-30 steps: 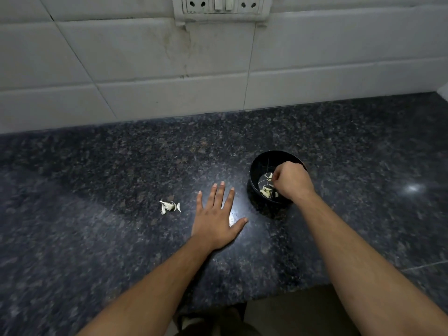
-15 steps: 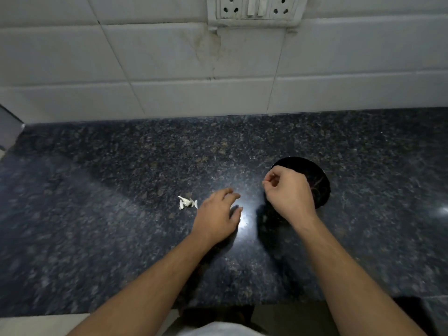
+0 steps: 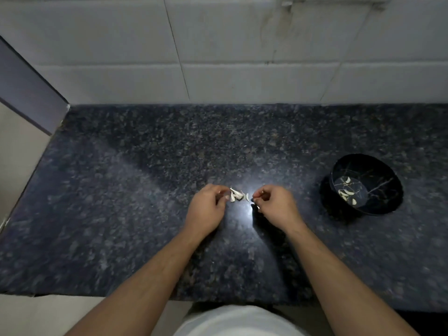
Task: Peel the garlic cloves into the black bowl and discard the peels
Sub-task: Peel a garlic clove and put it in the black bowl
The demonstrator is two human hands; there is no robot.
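Observation:
A small heap of pale garlic peels [image 3: 236,196] lies on the dark granite counter [image 3: 145,190], mid-frame. My left hand [image 3: 208,207] sits just left of the heap, and its curled fingertips pinch the nearest peels. From the right, my right hand [image 3: 275,204] meets the heap with thumb and forefinger pinched at a thin peel sliver [image 3: 247,197]. The black bowl [image 3: 378,170] stands apart at the right, and several peeled cloves [image 3: 346,190] lie in its bottom.
A white tiled wall [image 3: 242,57] backs the counter. A grey panel [image 3: 26,90] closes off the left end. The counter's front edge runs just above my white shirt [image 3: 242,321]. A bright light reflection sits on the stone between my hands.
My right hand left the bowl and moved left to the peel heap. My left hand went from lying flat to curled and reached the peels. The view shifted left, so the bowl now sits far right.

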